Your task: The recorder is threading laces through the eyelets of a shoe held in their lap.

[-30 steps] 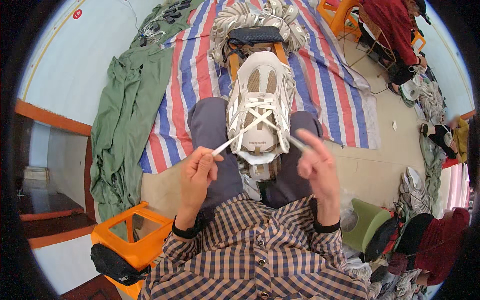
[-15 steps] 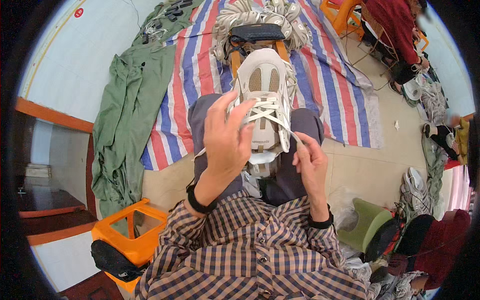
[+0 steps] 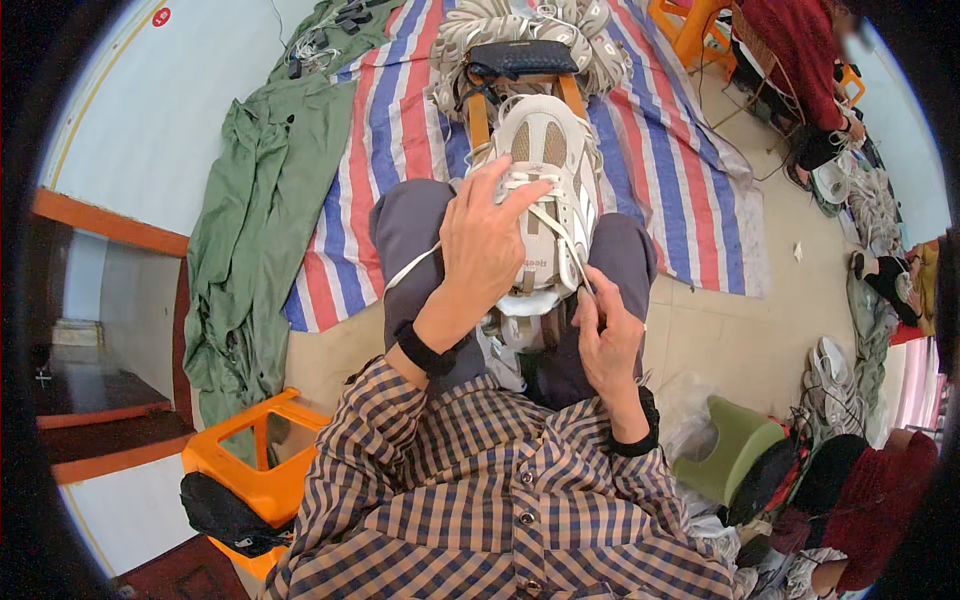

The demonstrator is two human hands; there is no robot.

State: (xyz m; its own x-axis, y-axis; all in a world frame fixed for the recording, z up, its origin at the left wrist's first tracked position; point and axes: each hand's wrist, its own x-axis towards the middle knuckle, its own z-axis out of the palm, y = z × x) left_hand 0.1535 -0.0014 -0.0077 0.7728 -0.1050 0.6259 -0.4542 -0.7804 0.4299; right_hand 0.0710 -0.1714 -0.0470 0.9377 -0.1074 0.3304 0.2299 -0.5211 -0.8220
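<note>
A white and beige sneaker (image 3: 545, 250) lies between my knees, toe pointing away, on a wooden-sided stand (image 3: 480, 120). White shoelaces (image 3: 556, 222) cross over its tongue. My left hand (image 3: 485, 240) rests on the sneaker's left side, thumb and forefinger spread apart by the upper lace rows. Its other fingers are mostly hidden. At the right of the heel opening, my right hand (image 3: 610, 335) pinches a lace end, which runs taut up to the eyelets. The other lace end (image 3: 412, 266) hangs loose over my left knee.
A dark woven pouch (image 3: 520, 60) sits beyond the toe, before a heap of sneakers (image 3: 580, 22) on a striped sheet (image 3: 385, 150). An orange stool (image 3: 250, 440) stands at left, a green stool (image 3: 735, 450) at right. Another person (image 3: 790, 60) works at far right.
My left hand has come down onto the sneaker, its fingers now at the laces. The right hand has dropped slightly nearer me, still holding the lace, and the sneaker has shifted a little to the right.
</note>
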